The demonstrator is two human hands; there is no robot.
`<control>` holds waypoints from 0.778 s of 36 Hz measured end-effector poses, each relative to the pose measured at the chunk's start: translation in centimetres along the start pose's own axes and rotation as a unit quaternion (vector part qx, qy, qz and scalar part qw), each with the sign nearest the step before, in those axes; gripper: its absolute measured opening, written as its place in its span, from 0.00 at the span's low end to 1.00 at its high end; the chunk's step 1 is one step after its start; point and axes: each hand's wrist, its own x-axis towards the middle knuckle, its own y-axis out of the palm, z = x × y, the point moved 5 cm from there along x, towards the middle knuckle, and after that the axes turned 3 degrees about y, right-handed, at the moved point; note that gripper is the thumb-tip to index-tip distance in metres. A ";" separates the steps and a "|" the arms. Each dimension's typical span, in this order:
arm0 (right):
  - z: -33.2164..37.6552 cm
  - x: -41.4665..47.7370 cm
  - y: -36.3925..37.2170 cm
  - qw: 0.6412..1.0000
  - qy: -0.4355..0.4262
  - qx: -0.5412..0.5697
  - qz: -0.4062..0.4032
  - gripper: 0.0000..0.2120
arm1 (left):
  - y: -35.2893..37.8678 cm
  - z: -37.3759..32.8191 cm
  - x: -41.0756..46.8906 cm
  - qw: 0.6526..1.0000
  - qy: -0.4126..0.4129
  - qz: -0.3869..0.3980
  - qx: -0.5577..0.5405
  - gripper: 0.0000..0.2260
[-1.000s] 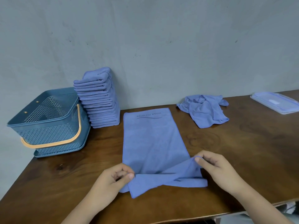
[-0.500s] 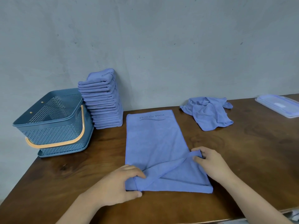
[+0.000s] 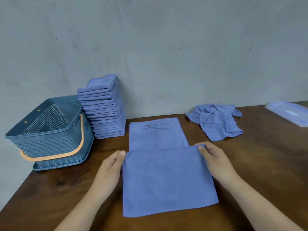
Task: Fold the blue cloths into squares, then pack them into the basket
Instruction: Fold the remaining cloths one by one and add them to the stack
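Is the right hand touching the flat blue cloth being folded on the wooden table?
Touching. The head view shows the right hand pinching the flat blue cloth at the far right corner of its folded-over layer.

Two hands, the left hand (image 3: 110, 170) and the right hand (image 3: 215, 162), with bare forearms (image 3: 260, 202) and short, plain fingernails (image 3: 123, 153).
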 end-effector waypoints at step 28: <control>-2.7 19.9 14.8 0.876 -0.163 -0.441 0.108 0.37 | 9.6 9.0 20.3 0.862 0.034 0.145 0.484 0.30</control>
